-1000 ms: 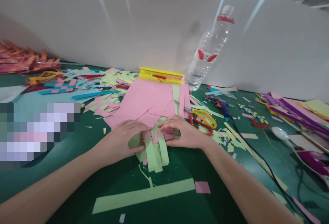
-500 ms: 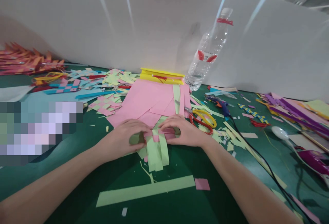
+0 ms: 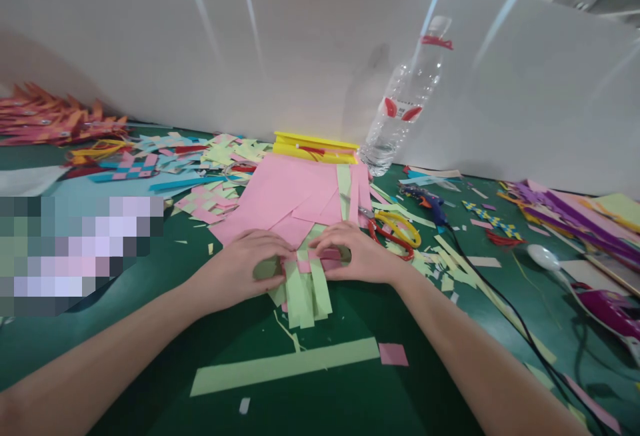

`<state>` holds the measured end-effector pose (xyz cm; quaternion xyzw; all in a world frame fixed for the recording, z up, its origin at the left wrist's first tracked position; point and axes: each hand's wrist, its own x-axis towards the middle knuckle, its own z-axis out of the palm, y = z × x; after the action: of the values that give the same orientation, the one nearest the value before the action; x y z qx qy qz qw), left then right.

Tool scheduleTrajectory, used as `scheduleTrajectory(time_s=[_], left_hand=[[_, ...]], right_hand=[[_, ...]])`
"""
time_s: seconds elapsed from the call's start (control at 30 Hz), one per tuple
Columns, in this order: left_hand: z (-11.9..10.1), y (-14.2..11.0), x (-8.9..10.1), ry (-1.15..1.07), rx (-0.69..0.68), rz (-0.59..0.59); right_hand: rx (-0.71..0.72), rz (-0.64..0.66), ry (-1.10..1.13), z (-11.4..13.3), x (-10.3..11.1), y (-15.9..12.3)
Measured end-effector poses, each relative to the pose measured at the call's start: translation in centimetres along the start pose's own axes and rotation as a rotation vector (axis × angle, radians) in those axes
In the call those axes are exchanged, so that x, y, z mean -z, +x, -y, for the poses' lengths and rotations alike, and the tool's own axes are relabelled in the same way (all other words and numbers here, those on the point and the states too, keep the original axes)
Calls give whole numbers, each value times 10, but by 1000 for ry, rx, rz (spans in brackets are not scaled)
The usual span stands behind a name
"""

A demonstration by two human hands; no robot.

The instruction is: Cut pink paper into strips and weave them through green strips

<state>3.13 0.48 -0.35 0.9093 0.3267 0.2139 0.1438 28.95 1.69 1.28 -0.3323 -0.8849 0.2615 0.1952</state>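
Between my two hands is a small weave of paper strips, with light green strips (image 3: pixel 306 296) hanging toward me and a pink strip (image 3: pixel 303 266) crossing them. My left hand (image 3: pixel 245 263) pinches the left end of the pink strip between thumb and fingers. On the other side, my right hand (image 3: pixel 357 256) closes on the strip's right end. Fingertips partly cover the weave. Just beyond lie pink paper sheets (image 3: pixel 280 189). Nearer to me rest a loose green strip (image 3: pixel 285 366) and a small pink piece (image 3: pixel 393 355).
Scissors (image 3: pixel 397 231) and a glue gun (image 3: pixel 425 203) with a black cord lie to the right. A plastic bottle (image 3: pixel 400 106) leans on the wall behind a yellow tray (image 3: pixel 290 149). Paper scraps (image 3: pixel 235 153) cover the back left. A spoon (image 3: pixel 545 258) is far right.
Both hands keep their grip on the weave and have barely moved. The right green strip's lower end has swung slightly to the right, widening the gap beside it.
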Motion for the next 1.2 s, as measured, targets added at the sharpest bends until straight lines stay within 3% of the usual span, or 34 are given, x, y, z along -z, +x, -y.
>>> scheduleTrajectory(time_s=[0.43,0.73,1.2], left_hand=[[-2,-1,0,114,-49,20],[-4,-1,-2,36,17,-17],[-5,-1,2,96,-31,31]], right_hand=[[36,19,-68,-3,0,1],[36,30,-64,0,1,1],[43,36,-83,1,1,1]])
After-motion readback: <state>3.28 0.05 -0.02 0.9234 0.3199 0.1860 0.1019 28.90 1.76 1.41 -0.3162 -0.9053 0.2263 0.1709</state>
